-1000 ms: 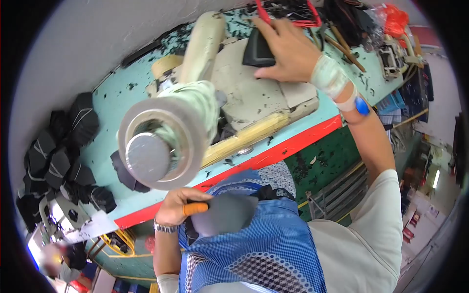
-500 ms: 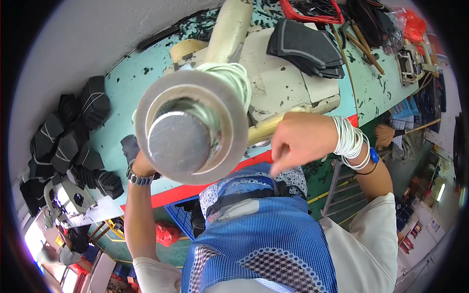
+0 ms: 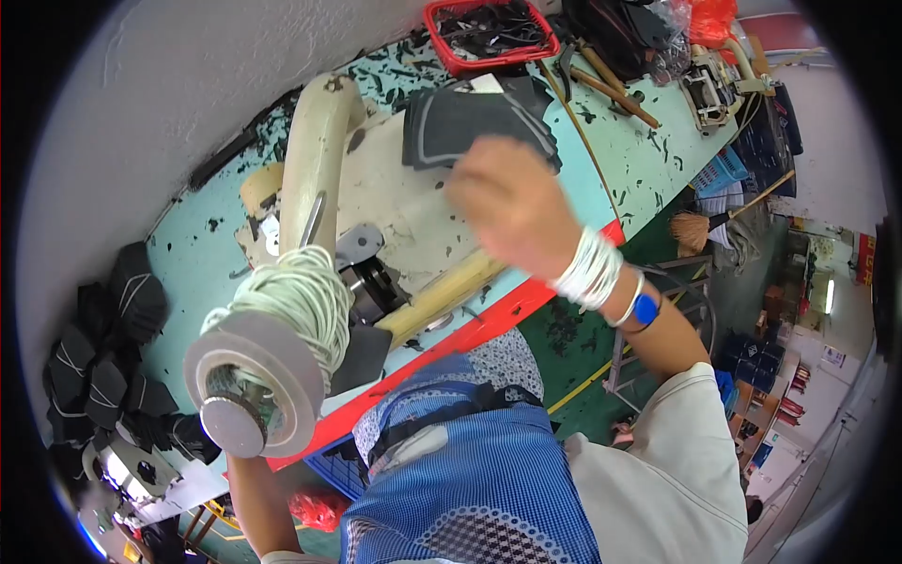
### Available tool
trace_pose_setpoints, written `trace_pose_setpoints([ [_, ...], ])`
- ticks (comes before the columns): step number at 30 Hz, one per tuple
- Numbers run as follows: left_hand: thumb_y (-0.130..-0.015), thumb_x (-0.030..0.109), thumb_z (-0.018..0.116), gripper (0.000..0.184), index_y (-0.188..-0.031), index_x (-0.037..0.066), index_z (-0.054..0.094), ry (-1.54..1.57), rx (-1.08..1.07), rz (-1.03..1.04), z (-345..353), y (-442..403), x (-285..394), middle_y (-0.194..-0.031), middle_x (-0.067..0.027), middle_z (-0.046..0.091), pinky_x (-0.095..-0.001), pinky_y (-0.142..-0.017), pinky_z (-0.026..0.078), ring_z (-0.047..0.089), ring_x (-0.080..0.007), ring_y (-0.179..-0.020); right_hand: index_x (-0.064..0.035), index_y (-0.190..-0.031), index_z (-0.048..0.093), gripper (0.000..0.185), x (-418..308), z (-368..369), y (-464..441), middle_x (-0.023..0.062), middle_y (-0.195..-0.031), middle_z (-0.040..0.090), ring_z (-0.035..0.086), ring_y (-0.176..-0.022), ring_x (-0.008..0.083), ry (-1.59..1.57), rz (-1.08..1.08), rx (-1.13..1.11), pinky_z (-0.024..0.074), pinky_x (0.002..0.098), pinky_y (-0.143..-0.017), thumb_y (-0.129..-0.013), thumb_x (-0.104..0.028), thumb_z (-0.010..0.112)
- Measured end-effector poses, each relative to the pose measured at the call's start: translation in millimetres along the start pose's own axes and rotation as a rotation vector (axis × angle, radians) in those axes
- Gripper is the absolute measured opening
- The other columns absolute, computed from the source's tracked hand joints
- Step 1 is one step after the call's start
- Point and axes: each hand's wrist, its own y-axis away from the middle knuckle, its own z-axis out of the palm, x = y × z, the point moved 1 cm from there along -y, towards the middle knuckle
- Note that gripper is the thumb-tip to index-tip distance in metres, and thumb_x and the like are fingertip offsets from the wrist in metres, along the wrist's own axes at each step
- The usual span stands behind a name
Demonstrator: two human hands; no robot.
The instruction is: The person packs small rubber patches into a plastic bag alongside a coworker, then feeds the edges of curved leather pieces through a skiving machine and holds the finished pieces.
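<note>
Dark grey pieces [image 3: 479, 127] lie stacked on the pale bed [image 3: 381, 188]; near them, our right hand [image 3: 515, 207] is too blurred to tell its grip. Another piece [image 3: 362, 360] shows beside the round ring [image 3: 303, 376], which hides our left hand, so its hold we cannot tell. For neat handling, lifting singly by the edge seems best to us

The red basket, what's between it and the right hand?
In the head view, a stack of dark flat pieces lies between the red basket and the blurred right hand.
</note>
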Motion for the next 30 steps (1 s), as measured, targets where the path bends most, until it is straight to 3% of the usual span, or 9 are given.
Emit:
trace_pose_setpoints([
  [7, -0.092, 0.037, 0.056, 0.043, -0.111, -0.002, 0.058, 0.116, 0.017, -0.072, -2.0, 24.7, -1.5, -0.105, -0.0142, 0.06, -0.0364, -0.088, 0.046, 0.058, -0.0262, -0.095, -0.0031, -0.088, 0.065, 0.019, -68.0, 60.1, -7.0, 0.0083, -0.085, 0.062, 0.06, -0.084, 0.0272, -0.37, 0.069, -0.211, 0.0498, 0.0375, -0.076, -0.074, -0.014, 0.07],
  [10, -0.094, 0.039, 0.054, 0.045, -0.111, -0.003, 0.057, 0.305, 0.083, -0.134, -23.9, 41.5, 9.0, -0.105, -0.0152, 0.059, -0.0369, -0.088, 0.046, 0.058, -0.0271, -0.095, -0.0018, -0.09, 0.064, 0.018, -46.3, 34.0, -2.7, 0.0094, -0.084, 0.062, 0.059, -0.082, 0.0282, -0.4, 0.018, -0.561, 0.0493, 0.038, -0.075, -0.076, -0.013, 0.068],
  [13, -0.095, 0.041, 0.052, 0.047, -0.111, -0.003, 0.056, 0.456, 0.317, 0.117, -85.1, 62.8, 55.7, -0.106, -0.0163, 0.058, -0.0373, -0.088, 0.046, 0.058, -0.028, -0.095, -0.0053, -0.076, 0.061, 0.006, -25.7, -29.7, -21.1, 0.0091, -0.079, 0.058, 0.06, -0.084, 0.028, -0.147, -0.028, 0.259, 0.049, 0.037, -0.071, -0.073, -0.009, 0.065],
  [16, -0.094, 0.05, 0.051, 0.059, -0.116, -0.005, 0.055, 0.204, 0.669, 0.693, -110.6, 48.0, 127.5, -0.113, -0.0237, 0.057, -0.0464, -0.093, 0.044, 0.057, -0.036, -0.101, -0.0053, -0.078, 0.06, 0.014, 20.5, -13.6, -19.7, 0.0079, -0.082, 0.056, 0.059, -0.084, 0.0272, 0.16, -0.218, 0.122, 0.0481, 0.0373, -0.073, -0.07, -0.01, 0.071],
  [18, -0.093, 0.05, 0.052, 0.063, -0.124, -0.006, 0.054, -0.044, 0.651, 0.764, -109.0, 32.8, 179.7, -0.126, -0.0303, 0.054, -0.0563, -0.104, 0.035, 0.051, -0.0454, -0.119, -0.0044, -0.088, 0.06, 0.031, 24.0, -12.2, -5.5, 0.0106, -0.09, 0.057, 0.057, -0.092, 0.0302, 0.1, -0.205, 0.023, 0.0475, 0.039, -0.08, -0.067, -0.018, 0.077],
  [20, -0.086, 0.051, 0.063, 0.064, -0.118, -0.004, 0.057, -0.197, 0.541, 0.652, -109.8, 23.4, 190.2, -0.115, -0.0297, 0.059, -0.0589, -0.097, 0.042, 0.058, -0.0453, -0.109, -0.0037, -0.101, 0.058, 0.05, 28.6, -11.4, -14.9, 0.014, -0.099, 0.056, 0.054, -0.101, 0.0337, 0.083, -0.168, -0.039, 0.046, 0.0412, -0.086, -0.063, -0.026, 0.081],
  [23, -0.087, 0.036, 0.068, 0.052, -0.109, -0.01, 0.061, 0.061, 0.577, 0.579, -103.0, 21.8, 194.1, -0.111, -0.0309, 0.062, -0.053, -0.098, 0.044, 0.06, -0.0421, -0.111, -0.0015, -0.131, 0.044, 0.091, 48.2, -8.4, -36.6, 0.022, -0.119, 0.05, 0.042, -0.12, 0.0412, 0.161, -0.033, -0.166, 0.0394, 0.0461, -0.1, -0.061, -0.042, 0.084],
  [26, -0.084, 0.035, 0.071, 0.049, -0.105, -0.009, 0.063, 0.13, 0.596, 0.558, -102.1, 20.3, 193.7, -0.108, -0.0301, 0.064, -0.0461, -0.095, 0.048, 0.063, -0.0397, -0.107, 0.0015, -0.137, 0.037, 0.094, 66.7, -4.5, -52.7, 0.0273, -0.122, 0.051, 0.049, -0.117, 0.0436, -0.023, 0.239, -0.609, 0.0432, 0.0439, -0.099, -0.068, -0.045, 0.08],
  [30, -0.079, 0.04, 0.076, 0.055, -0.103, -0.008, 0.065, 0.104, 0.63, 0.544, -101.9, 24.9, 187.9, -0.105, -0.0294, 0.065, -0.0435, -0.09, 0.052, 0.065, -0.0383, -0.102, 0.0001, -0.14, 0.034, 0.093, 68.2, 2.4, -40.0, 0.0232, -0.112, 0.057, 0.056, -0.107, 0.0374, 0.085, 0.204, -0.344, 0.0465, 0.0417, -0.092, -0.071, -0.042, 0.08],
])
